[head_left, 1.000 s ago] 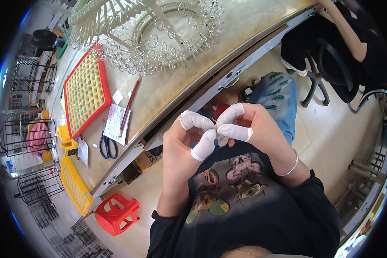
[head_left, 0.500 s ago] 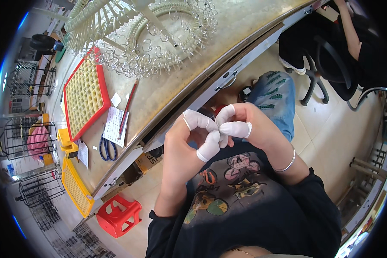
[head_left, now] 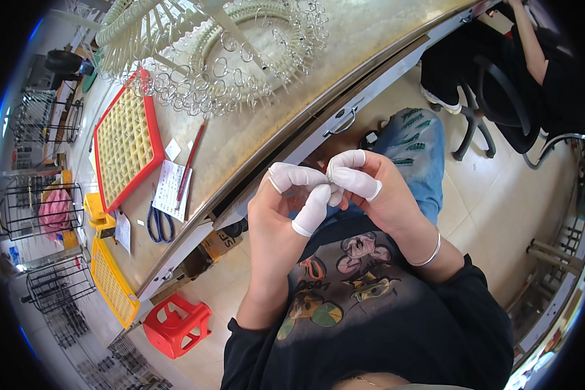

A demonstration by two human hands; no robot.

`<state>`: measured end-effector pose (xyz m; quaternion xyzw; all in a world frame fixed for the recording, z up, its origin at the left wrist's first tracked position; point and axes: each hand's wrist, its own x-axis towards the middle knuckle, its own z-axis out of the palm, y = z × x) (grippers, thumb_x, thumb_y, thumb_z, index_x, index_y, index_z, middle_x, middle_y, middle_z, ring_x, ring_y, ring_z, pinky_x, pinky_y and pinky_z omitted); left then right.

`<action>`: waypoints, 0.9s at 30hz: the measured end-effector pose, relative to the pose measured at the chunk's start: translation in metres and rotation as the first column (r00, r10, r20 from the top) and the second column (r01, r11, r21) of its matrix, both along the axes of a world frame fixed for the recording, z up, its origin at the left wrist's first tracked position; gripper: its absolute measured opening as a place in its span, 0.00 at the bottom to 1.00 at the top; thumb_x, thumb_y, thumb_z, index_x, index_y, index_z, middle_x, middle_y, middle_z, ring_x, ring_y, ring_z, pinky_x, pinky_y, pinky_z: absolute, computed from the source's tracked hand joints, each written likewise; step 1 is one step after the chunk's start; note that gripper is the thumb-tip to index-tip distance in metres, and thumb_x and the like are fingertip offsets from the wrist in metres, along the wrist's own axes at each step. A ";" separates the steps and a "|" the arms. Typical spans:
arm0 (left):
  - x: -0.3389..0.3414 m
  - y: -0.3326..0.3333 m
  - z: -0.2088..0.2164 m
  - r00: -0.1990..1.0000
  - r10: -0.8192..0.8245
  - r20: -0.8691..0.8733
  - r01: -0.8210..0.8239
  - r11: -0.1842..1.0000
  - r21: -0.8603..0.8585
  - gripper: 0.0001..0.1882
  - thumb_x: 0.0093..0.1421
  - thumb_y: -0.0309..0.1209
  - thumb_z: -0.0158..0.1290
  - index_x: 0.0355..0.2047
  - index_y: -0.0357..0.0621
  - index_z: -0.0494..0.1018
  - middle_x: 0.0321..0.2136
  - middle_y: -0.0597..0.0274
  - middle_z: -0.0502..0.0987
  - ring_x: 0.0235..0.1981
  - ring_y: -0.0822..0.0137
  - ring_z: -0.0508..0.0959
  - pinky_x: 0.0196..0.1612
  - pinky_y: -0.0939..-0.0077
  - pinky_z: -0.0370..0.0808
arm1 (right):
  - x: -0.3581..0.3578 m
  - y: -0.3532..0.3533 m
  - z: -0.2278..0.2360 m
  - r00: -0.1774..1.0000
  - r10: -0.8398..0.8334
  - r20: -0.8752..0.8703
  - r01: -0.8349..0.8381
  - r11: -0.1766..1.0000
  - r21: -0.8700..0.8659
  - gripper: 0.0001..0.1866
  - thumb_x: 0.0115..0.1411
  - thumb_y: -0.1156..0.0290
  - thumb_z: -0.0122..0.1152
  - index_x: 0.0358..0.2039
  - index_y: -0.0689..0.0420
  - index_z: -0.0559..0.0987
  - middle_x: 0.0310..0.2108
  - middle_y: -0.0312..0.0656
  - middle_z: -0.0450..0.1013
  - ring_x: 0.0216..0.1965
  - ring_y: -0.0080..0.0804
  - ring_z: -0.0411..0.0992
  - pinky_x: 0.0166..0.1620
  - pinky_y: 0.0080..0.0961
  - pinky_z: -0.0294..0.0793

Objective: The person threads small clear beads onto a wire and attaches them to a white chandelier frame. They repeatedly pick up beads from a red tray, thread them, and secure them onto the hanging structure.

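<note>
Away from left hand [head_left: 274, 224], lettered paper [head_left: 170, 190]

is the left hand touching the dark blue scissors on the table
Apart: the head view shows the front edge of the table between the left hand and the dark blue scissors.

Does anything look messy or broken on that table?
Nothing looks spilled or broken. It's only slightly untidy: the thin red stick lies partly across the white paper, with the blue-handled scissors beside it at a different slant.
</note>
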<state>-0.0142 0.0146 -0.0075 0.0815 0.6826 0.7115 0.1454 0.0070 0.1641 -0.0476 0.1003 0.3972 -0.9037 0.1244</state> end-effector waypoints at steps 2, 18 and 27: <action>0.001 0.000 -0.002 1.000 0.010 0.002 -0.010 1.000 0.021 0.05 0.52 0.18 0.51 0.31 0.34 0.69 0.30 0.62 0.70 0.32 0.71 0.76 0.36 0.80 0.73 | 0.001 -0.001 -0.001 1.000 -0.010 -0.021 0.011 0.999 0.037 0.09 0.54 0.70 0.59 0.33 0.62 0.75 0.26 0.38 0.73 0.28 0.21 0.71 0.30 0.17 0.69; 0.003 -0.002 -0.012 0.995 0.079 -0.054 -0.081 0.996 -0.044 0.06 0.47 0.19 0.53 0.27 0.37 0.70 0.27 0.65 0.70 0.25 0.77 0.72 0.26 0.85 0.68 | 0.007 -0.010 0.003 0.862 -0.062 -0.504 0.376 0.745 0.551 0.05 0.49 0.79 0.60 0.28 0.61 0.74 0.27 0.35 0.69 0.29 0.19 0.70 0.33 0.16 0.71; 0.008 0.001 -0.012 0.919 0.010 -0.394 -0.123 0.957 -0.263 0.07 0.45 0.19 0.53 0.27 0.40 0.69 0.25 0.64 0.69 0.23 0.76 0.72 0.22 0.84 0.67 | 0.007 -0.006 0.002 0.941 -0.075 -0.331 0.197 0.915 0.352 0.07 0.49 0.76 0.62 0.28 0.63 0.73 0.27 0.36 0.71 0.28 0.18 0.70 0.33 0.16 0.71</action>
